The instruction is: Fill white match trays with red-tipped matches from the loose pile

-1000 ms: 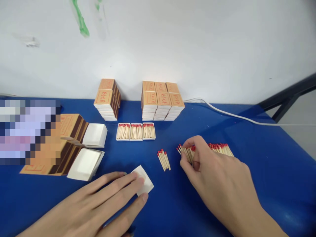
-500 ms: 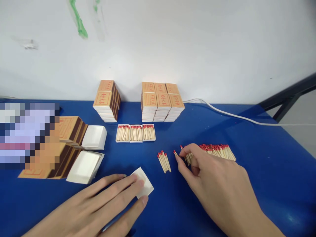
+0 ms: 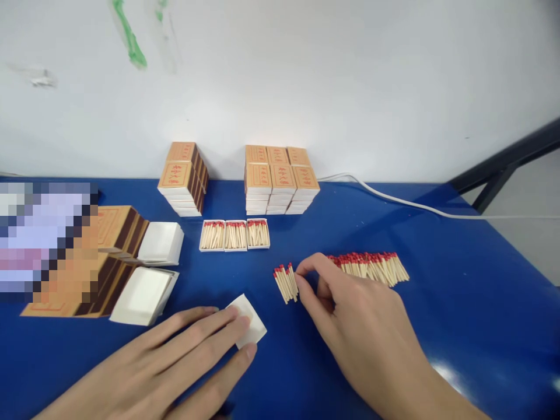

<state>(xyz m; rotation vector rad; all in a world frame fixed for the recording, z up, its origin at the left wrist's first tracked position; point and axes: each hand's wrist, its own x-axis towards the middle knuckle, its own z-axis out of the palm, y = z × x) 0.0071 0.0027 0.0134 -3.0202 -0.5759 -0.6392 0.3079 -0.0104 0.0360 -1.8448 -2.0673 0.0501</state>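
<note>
My left hand [image 3: 192, 350] lies with fingers stretched, the tips resting on a small white matchbox tray [image 3: 249, 318], the thumb by its near edge. The tray sits turned at an angle on the blue table. My right hand [image 3: 350, 315] pinches thumb and index finger on a match at the right edge of a small bunch of matches [image 3: 284, 284]. Their red heads point away from me. Behind the right hand lies a larger row of loose matches [image 3: 376, 267], partly hidden by the hand. Three trays filled with matches [image 3: 235, 235] stand side by side further back.
Stacked matchboxes [image 3: 179, 181] and a wider stack of matchboxes [image 3: 280, 178] stand by the white wall. White trays [image 3: 142, 294] and matchbox sleeves [image 3: 118, 233] are at left, beside a blurred-out area. A white cable [image 3: 402, 203] crosses the back right.
My right hand has moved left from the long row, bringing a match to the small bunch. My left hand stays on the tray. The whole view has shifted slightly.
</note>
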